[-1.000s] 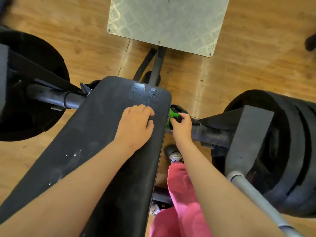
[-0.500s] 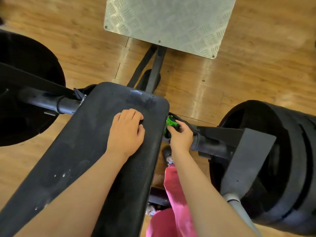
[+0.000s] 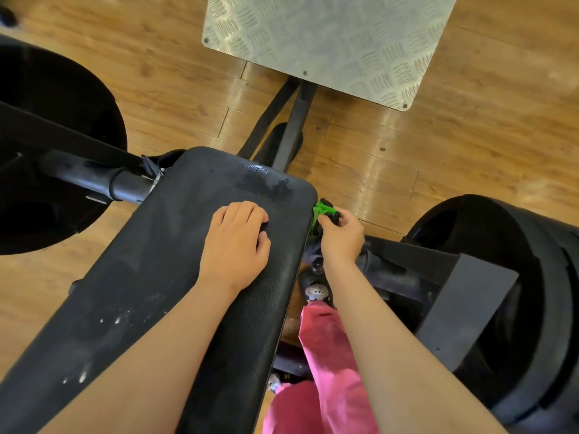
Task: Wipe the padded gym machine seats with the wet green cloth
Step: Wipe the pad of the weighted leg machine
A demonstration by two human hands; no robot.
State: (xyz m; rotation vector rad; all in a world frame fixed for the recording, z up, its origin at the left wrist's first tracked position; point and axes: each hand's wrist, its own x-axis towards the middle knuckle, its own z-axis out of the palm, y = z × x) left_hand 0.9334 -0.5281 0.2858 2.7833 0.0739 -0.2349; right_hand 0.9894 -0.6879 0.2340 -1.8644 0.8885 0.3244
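Wooden floor [image 3: 470,183] lies under the black padded seat [image 3: 150,277]. The left hand [image 3: 235,242] rests on it, fingers curled, holding nothing; the right hand [image 3: 341,236], just beside, grips the bunched green cloth [image 3: 322,211] off the pad's edge. I fear the cloth may snag on the frame bar [image 3: 394,267] under that hand.

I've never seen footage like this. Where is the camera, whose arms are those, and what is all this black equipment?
There is no robot here. A person wears a camera on the head, so you look down along their own bare arms. The long black slab is a padded gym seat, with a wet patch near its far end. The left hand rests on the pad, fingers curled, holding nothing. The right hand grips a bunched green cloth at the seat's right edge. The big black discs on both sides are weight plates. Beyond is a ribbed metal plate over the wooden floor.
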